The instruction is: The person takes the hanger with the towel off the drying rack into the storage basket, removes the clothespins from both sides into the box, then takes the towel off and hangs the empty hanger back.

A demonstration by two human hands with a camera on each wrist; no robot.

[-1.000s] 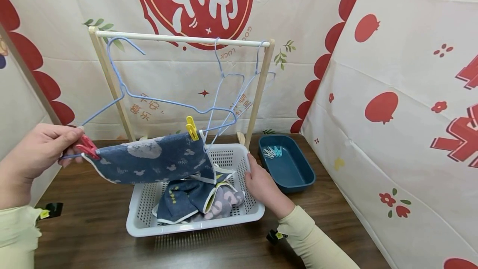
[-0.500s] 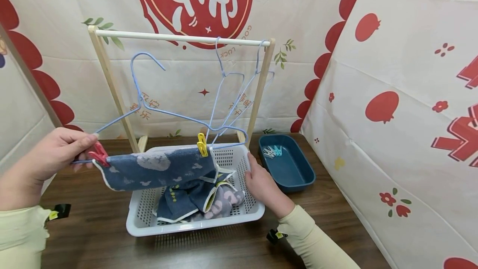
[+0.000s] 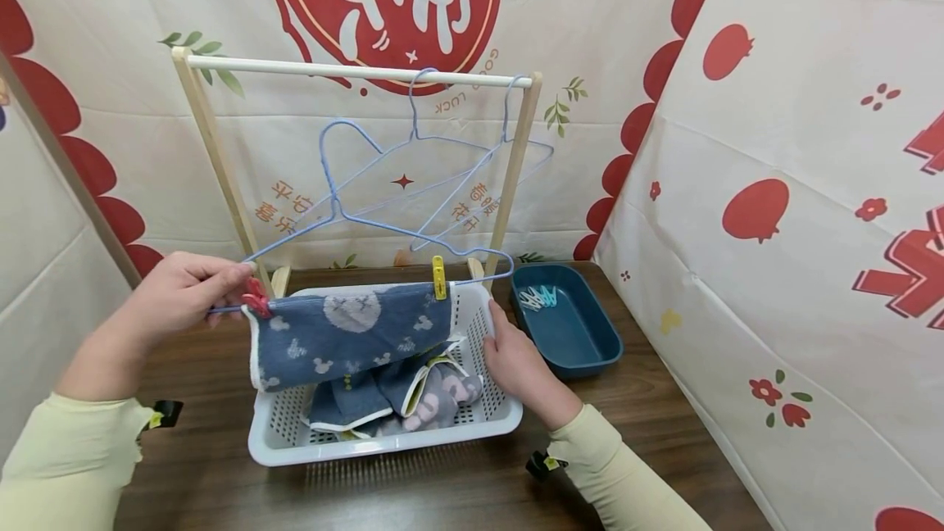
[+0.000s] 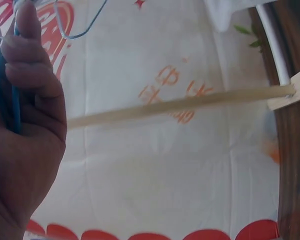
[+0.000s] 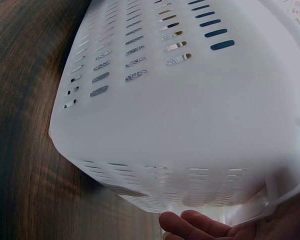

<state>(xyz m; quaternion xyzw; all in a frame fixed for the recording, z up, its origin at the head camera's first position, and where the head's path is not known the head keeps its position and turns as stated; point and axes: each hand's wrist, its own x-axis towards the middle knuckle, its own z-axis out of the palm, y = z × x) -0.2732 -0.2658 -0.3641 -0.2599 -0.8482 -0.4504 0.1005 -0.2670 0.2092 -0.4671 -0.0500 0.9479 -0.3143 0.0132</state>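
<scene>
My left hand [image 3: 195, 289] grips the left end of a blue wire hanger [image 3: 383, 225]; the left wrist view has its fingers curled round the wire. From the hanger's lower bar hangs a dark blue towel [image 3: 354, 334] with pale mouse-head prints. A red clothespin [image 3: 256, 298] fastens it beside the left hand, a yellow clothespin [image 3: 439, 278] near the other end. Below and behind the towel stands a white perforated basket [image 3: 383, 449] holding more folded cloths [image 3: 435, 400]. My right hand [image 3: 519, 359] holds the basket's right rim, its fingers under the edge in the right wrist view.
A wooden rack [image 3: 354, 70] with a white rail stands behind the basket, two empty blue hangers [image 3: 415, 109] on it towards the right. Right of the basket, a dark teal tray [image 3: 578, 334] holds several clothespins [image 3: 538, 297]. Printed cloth walls enclose the brown table [image 3: 627, 449].
My left hand has carried the hanger and towel rightward and lower, over the basket. One hanger on the rail has swung round. My right hand has stayed at the basket's rim.
</scene>
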